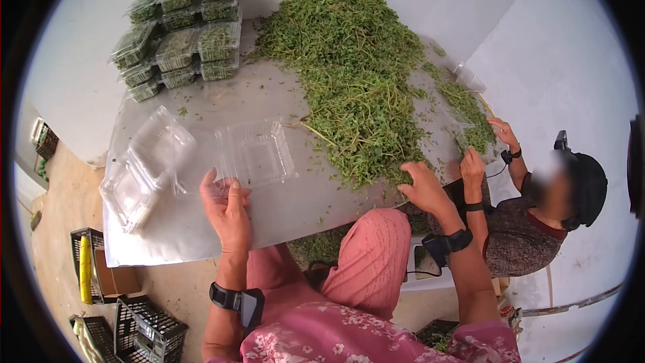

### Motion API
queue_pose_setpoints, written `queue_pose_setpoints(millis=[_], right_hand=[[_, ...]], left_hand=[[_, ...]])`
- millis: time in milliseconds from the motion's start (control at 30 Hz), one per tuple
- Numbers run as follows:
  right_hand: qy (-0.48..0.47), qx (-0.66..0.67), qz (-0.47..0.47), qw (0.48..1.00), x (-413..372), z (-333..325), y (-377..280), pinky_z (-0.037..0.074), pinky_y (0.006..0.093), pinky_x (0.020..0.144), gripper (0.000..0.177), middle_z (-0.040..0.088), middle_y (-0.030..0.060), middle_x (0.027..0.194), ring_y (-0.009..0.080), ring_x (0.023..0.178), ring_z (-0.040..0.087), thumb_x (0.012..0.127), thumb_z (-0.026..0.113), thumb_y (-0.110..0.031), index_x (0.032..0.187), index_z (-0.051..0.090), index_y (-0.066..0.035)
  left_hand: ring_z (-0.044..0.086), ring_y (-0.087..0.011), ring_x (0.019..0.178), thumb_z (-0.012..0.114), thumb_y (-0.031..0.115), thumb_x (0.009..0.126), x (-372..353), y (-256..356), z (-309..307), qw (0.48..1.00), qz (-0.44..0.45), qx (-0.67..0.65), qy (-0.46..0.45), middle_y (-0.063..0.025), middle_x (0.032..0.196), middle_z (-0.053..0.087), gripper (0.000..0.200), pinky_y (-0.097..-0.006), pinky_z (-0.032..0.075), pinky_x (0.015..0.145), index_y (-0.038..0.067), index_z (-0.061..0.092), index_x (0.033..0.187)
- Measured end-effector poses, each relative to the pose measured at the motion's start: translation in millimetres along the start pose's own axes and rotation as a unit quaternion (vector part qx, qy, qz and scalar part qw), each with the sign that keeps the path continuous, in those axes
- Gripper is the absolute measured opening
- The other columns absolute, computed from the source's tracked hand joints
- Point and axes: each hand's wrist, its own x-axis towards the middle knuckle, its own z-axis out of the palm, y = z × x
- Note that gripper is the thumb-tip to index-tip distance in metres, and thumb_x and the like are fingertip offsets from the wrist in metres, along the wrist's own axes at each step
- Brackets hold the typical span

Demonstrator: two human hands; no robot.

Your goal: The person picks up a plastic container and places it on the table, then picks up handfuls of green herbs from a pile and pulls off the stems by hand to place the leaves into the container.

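- The left hand (227, 208) reaches forward from a bent elbow, forearm rising straight up the view, with a black wrist device (235, 300) strapped on it.
- Its fingers are stretched out and close together, not curled. The tips rest at the near edge of an open clear clamshell (256, 154).
- The clamshell lies flat on the grey table sheet (282, 218), hollow side up, just beyond the fingertips. Its square tray sits slightly to the thumb side.
- A clear flap spreads away from the tray past the little-finger side, so the opened piece's long axis runs across the fingers, left to right.
- The right hand (423, 187) is held palm down with the knuckles up and the wrist bent. Its forearm slants in from the lower right.
- Its fingers curl down into the near edge of the herb pile (349, 74). The tips are buried, so I cannot tell whether they grip a bunch.
- The pile stretches away beyond those fingers, its long axis running from them toward the far wall.
- Empty clamshells (144, 171) lie loosely piled well out past the left little finger.
- Filled packs (181, 27) are stacked far ahead of the left fingertips.
- A co-worker's hands (474, 165) work in the greens just beyond the right hand.
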Motion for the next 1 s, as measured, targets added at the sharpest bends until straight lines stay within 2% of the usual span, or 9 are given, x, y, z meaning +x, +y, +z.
queue_pose_setpoints(millis=[100,200,300,400,433,533,633,733,1000], right_hand=[[0.001,0.012,-0.004,1.000,7.1,8.0,20.4,0.046,0.0432,0.076,0.029,0.055,0.0186,0.088,0.0388,0.085,0.056,0.077,0.067,-0.007,0.102,0.055,0.001],[0.035,0.046,-0.033,0.998,10.0,4.5,21.4,0.047,0.0390,0.067,0.026,0.055,0.0157,0.080,0.0318,0.072,0.057,0.077,0.066,-0.004,0.100,0.055,0.001],[0.076,0.099,-0.014,0.992,11.1,-19.1,6.7,0.044,0.0346,0.057,0.025,0.055,0.0126,0.073,0.0214,0.060,0.053,0.077,0.066,-0.005,0.098,0.054,0.001],[0.144,0.059,-0.016,0.988,12.9,-40.6,-5.8,0.043,0.0316,0.053,0.025,0.056,0.0107,0.071,0.0145,0.057,0.049,0.078,0.067,-0.007,0.098,0.055,0.001],[0.136,0.073,0.027,0.988,13.6,-45.8,-7.8,0.044,0.0283,0.058,0.026,0.058,0.0063,0.075,0.0108,0.064,0.051,0.082,0.065,-0.010,0.103,0.056,0.002],[0.078,0.131,0.019,0.988,11.6,-52.4,-21.8,0.046,0.0269,0.062,0.032,0.062,0.0062,0.082,0.0102,0.068,0.055,0.083,0.066,-0.011,0.110,0.056,0.002],[0.023,0.189,-0.028,0.981,11.4,-42.8,-6.8,0.046,0.0290,0.058,0.027,0.066,0.0102,0.089,0.0128,0.065,0.057,0.082,0.067,-0.010,0.104,0.058,0.000],[0.056,0.106,-0.001,0.993,7.2,-48.1,-8.6,0.048,0.0264,0.067,0.027,0.063,0.0060,0.084,0.0093,0.074,0.059,0.084,0.065,-0.012,0.106,0.060,0.002],[0.012,0.114,-0.048,0.992,16.8,-53.9,-43.4,0.040,0.0266,0.055,0.012,0.056,0.0024,0.067,0.0085,0.060,0.048,0.083,0.064,-0.010,0.083,0.061,0.001]], left_hand=[[0.054,-0.0107,0.069,0.056,0.006,0.091,0.1,0.4,0.7,1.000,0.003,-0.002,0.008,-0.0069,0.095,0.054,0.045,-0.0217,0.043,0.060,-0.001,0.035,0.131],[0.053,-0.0107,0.069,0.056,0.007,0.091,-0.5,2.4,1.3,0.999,0.006,-0.005,0.034,-0.0068,0.094,0.054,0.044,-0.0220,0.043,0.061,-0.001,0.036,0.130],[0.053,-0.0106,0.070,0.055,0.006,0.092,-1.1,0.6,0.4,0.999,0.016,-0.017,0.047,-0.0068,0.094,0.054,0.043,-0.0220,0.043,0.061,0.000,0.037,0.130],[0.053,-0.0107,0.071,0.054,0.005,0.092,-1.6,-0.9,-2.3,0.999,0.021,-0.018,0.045,-0.0071,0.095,0.054,0.043,-0.0222,0.043,0.061,0.001,0.036,0.131],[0.053,-0.0107,0.071,0.054,0.005,0.092,-2.0,-1.0,-2.0,0.999,0.022,-0.017,0.042,-0.0073,0.096,0.054,0.043,-0.0223,0.043,0.061,0.001,0.036,0.131],[0.053,-0.0111,0.071,0.053,0.005,0.092,-3.8,1.5,0.5,0.998,0.026,-0.028,0.044,-0.0084,0.099,0.053,0.045,-0.0225,0.043,0.061,0.001,0.033,0.132],[0.052,-0.0117,0.072,0.053,0.005,0.092,-3.6,0.6,-1.9,0.999,0.022,-0.018,0.041,-0.0091,0.103,0.051,0.047,-0.0228,0.043,0.062,0.001,0.031,0.134],[0.053,-0.0118,0.073,0.053,0.004,0.092,-3.7,0.4,-1.7,0.998,0.027,-0.026,0.045,-0.0086,0.103,0.050,0.047,-0.0230,0.043,0.062,0.001,0.031,0.134],[0.053,-0.0116,0.071,0.055,0.003,0.091,-2.7,-1.2,-3.9,0.997,0.030,-0.051,0.053,-0.0091,0.105,0.048,0.049,-0.0233,0.044,0.063,0.000,0.030,0.132]])
